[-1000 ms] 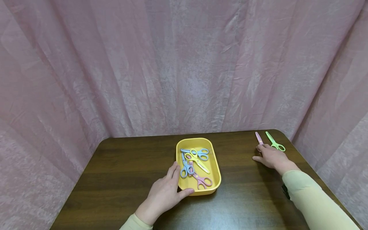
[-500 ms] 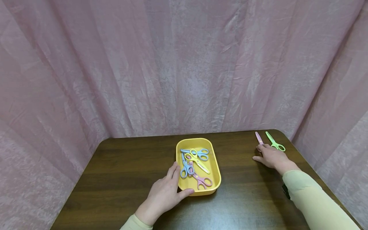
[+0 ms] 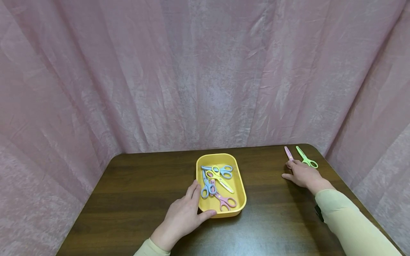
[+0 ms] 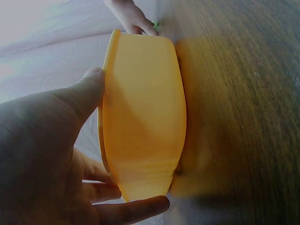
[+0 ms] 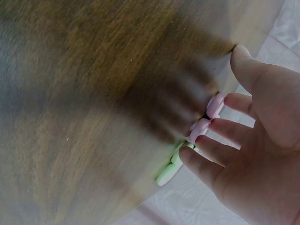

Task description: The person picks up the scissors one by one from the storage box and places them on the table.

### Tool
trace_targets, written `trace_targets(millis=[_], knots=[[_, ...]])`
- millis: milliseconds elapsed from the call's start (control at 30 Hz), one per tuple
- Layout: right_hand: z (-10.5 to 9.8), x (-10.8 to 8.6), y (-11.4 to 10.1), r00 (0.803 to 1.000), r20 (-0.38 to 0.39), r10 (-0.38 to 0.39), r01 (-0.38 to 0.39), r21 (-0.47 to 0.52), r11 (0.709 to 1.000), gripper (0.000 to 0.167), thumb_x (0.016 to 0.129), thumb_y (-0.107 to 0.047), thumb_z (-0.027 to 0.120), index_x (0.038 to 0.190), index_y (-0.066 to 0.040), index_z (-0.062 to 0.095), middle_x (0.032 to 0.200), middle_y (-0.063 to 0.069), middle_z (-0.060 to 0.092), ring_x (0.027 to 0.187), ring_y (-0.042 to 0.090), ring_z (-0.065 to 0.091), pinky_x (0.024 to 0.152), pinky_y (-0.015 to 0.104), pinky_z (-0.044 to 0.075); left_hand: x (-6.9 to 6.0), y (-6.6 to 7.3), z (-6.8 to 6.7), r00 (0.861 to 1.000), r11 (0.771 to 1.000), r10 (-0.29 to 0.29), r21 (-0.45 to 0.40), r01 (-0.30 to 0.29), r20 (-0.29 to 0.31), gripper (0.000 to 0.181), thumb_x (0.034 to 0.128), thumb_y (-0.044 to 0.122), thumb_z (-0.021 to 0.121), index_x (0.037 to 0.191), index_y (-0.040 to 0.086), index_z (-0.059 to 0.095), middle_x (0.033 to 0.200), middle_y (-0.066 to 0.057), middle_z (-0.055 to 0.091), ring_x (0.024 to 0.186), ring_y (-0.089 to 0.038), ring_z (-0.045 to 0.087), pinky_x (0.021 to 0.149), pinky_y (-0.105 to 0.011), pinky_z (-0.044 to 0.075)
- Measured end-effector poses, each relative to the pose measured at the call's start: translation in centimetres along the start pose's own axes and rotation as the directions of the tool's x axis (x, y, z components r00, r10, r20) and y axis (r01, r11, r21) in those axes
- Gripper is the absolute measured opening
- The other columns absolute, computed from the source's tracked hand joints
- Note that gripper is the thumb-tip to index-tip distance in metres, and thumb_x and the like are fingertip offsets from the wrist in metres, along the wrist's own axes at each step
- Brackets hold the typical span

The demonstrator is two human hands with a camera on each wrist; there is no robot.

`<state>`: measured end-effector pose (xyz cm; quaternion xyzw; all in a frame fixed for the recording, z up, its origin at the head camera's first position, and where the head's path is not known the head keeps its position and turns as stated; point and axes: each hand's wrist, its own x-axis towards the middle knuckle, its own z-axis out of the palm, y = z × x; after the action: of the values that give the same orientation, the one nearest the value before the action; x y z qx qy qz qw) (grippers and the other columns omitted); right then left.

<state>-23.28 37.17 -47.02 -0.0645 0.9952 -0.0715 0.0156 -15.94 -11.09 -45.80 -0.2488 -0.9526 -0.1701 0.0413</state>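
A yellow tray (image 3: 241, 192) on the table holds several scissors: blue ones (image 3: 226, 172), a yellow pair (image 3: 224, 183) and pink ones (image 3: 225, 201). My left hand (image 3: 182, 215) touches the tray's near left corner, thumb on the near rim and fingers along the left side; the left wrist view shows the hand (image 4: 51, 126) against the tray wall (image 4: 145, 98). At the far right, my right hand (image 3: 305, 175) rests over the handles of pink scissors (image 3: 288, 153), fingers extended. Those pink handles (image 5: 215, 105) touch its fingertips in the right wrist view. Green scissors (image 3: 306, 159) lie just right.
The brown wooden table (image 3: 137, 185) has rounded far corners. Pink curtains (image 3: 205, 78) hang behind it and along both sides. The right forearm (image 3: 349, 220) stretches over the table's right part.
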Motion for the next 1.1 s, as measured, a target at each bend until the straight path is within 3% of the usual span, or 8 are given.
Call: trace_targets(millis=[500,767,1100], knots=[[0.0,-0.2,-0.2,1.000,-0.008,0.019,-0.019,-0.007,1.000,0.056,0.103,-0.037,0.078,0.136,0.006,0.062,0.142,0.038,0.058,0.122,0.059,0.064,0.086,0.072,0.055,0.0,0.1,-0.1,1.000,1.000,-0.004,-0.004,0.004,0.003,0.109,0.0939,0.078,0.071,0.164,-0.002,0.045,0.170,-0.022,0.042,0.065,-0.030,0.066,0.059,-0.044,0.053],[0.0,-0.5,-0.6,0.996,-0.082,0.019,-0.018,0.022,1.000,0.049,0.101,-0.032,0.082,0.129,0.004,0.063,0.132,0.030,0.066,0.123,0.054,0.064,0.092,0.068,0.054,0.0,0.1,-0.1,1.000,1.000,-0.010,-0.010,0.010,0.008,0.109,0.0939,0.077,0.072,0.164,-0.002,0.045,0.170,-0.022,0.042,0.066,-0.030,0.067,0.060,-0.045,0.054],[-0.2,-1.2,-1.5,0.996,-0.094,0.010,-0.011,-0.016,1.000,0.066,0.103,-0.037,0.079,0.149,0.006,0.059,0.150,0.037,0.056,0.136,0.058,0.055,0.099,0.072,0.050,0.0,0.0,-0.1,1.000,1.000,-0.008,-0.009,0.008,0.011,0.108,0.0943,0.077,0.072,0.164,-0.002,0.045,0.170,-0.022,0.042,0.068,-0.031,0.068,0.061,-0.045,0.054]])
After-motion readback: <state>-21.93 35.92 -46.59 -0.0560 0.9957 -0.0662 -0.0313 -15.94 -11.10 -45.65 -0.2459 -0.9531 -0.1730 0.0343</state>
